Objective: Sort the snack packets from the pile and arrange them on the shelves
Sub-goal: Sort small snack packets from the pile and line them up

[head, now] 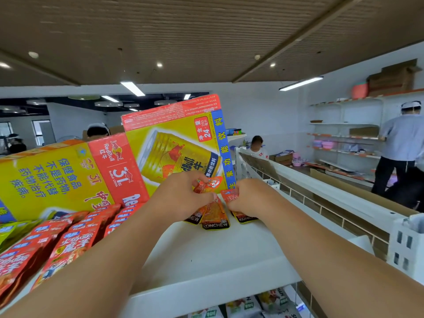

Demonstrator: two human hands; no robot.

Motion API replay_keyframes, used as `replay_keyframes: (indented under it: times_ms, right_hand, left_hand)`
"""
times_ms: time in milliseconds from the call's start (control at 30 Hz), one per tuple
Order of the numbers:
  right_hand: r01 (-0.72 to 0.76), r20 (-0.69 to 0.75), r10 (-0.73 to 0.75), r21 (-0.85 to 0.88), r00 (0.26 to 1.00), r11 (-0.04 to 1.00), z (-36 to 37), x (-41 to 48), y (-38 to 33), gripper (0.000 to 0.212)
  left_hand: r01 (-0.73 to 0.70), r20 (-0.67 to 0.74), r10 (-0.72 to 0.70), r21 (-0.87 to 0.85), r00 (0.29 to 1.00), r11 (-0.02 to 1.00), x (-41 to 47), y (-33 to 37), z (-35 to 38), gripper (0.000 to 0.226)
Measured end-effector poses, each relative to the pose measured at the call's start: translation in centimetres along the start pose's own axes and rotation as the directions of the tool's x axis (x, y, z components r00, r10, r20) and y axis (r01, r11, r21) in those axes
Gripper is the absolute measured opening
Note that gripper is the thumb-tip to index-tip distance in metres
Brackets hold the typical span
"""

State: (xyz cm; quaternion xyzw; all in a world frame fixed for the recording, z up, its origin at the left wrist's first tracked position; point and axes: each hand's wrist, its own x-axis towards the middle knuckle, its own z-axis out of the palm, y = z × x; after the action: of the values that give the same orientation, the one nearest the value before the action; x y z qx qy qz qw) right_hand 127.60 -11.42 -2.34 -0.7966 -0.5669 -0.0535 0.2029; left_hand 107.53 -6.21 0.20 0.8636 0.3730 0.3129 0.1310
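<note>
Both my arms reach over a white top shelf point(206, 255). My left hand point(183, 198) pinches the red top of an orange snack packet point(210, 183) at the back of the shelf. My right hand point(247, 198) pinches the top of another red packet point(230, 195). Below the hands, three orange KONCHEW packets point(215, 218) stand upright on the shelf, leaning against a yellow and red RedBull carton point(174, 148). Their upper parts are hidden behind my fingers.
Rows of red snack packets point(68, 239) and some green ones point(11, 230) fill the shelf's left side, in front of a second RedBull carton point(57, 177). More packets point(247, 306) lie on the shelf below. People stand at white shelving point(344, 134) to the right.
</note>
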Motion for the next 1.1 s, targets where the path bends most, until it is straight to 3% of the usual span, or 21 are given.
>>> replay_keyframes:
  times_ms: [233, 367, 467, 567, 667, 833, 933, 1000, 1100]
  right_hand:
    - [0.024, 0.011, -0.024, 0.036, 1.0, 0.999, 0.0, -0.4, 0.0, 0.042]
    - [0.014, 0.02, -0.014, 0.031, 1.0, 0.999, -0.6, -1.1, 0.0, 0.032]
    - [0.04, -0.088, -0.037, 0.031, 0.995, 0.999, -1.7, -2.1, -0.3, 0.024]
    - [0.206, -0.23, -0.177, 0.111, 0.957, 0.972, -2.7, -3.0, -1.3, 0.013]
    - [0.341, -0.222, -0.311, 0.116, 0.924, 0.933, -2.8, -3.8, -2.8, 0.021]
    - [0.311, -0.274, -0.253, 0.194, 0.928, 0.93, -2.5, -3.4, -3.1, 0.015]
    - [0.244, -0.293, -0.151, 0.312, 0.944, 0.918, -2.5, -3.1, -2.8, 0.039]
    - [0.228, -0.314, -0.129, 0.3, 0.94, 0.926, -2.3, -2.8, -2.6, 0.055]
    - [0.227, -0.305, -0.136, 0.283, 0.943, 0.932, -2.1, -2.3, -2.3, 0.052]
  left_hand:
    - [-0.007, 0.015, 0.007, 0.005, 1.0, 1.0, -0.4, 0.3, 0.1, 0.039]
    - [-0.006, 0.021, 0.006, 0.018, 1.0, 1.0, -0.5, 0.4, 0.1, 0.04]
    - [-0.005, -0.015, 0.006, 0.033, 1.0, 0.999, -0.6, 0.6, 0.1, 0.044]
    - [0.01, -0.098, -0.007, 0.024, 0.995, 1.0, -0.6, 0.7, 0.0, 0.048]
    - [-0.001, -0.161, 0.006, 0.028, 0.987, 1.0, -0.6, 0.8, 0.2, 0.051]
    - [-0.076, -0.142, 0.074, -0.005, 0.987, 0.997, -0.2, 0.4, 0.3, 0.055]
    - [-0.088, -0.119, 0.075, -0.105, 0.99, 0.991, 0.1, 0.3, 0.4, 0.047]
    - [-0.113, -0.1, 0.1, -0.135, 0.99, 0.984, 0.0, 0.5, 0.5, 0.044]
    - [-0.165, -0.084, 0.152, -0.183, 0.985, 0.969, -0.1, 0.8, 0.7, 0.04]
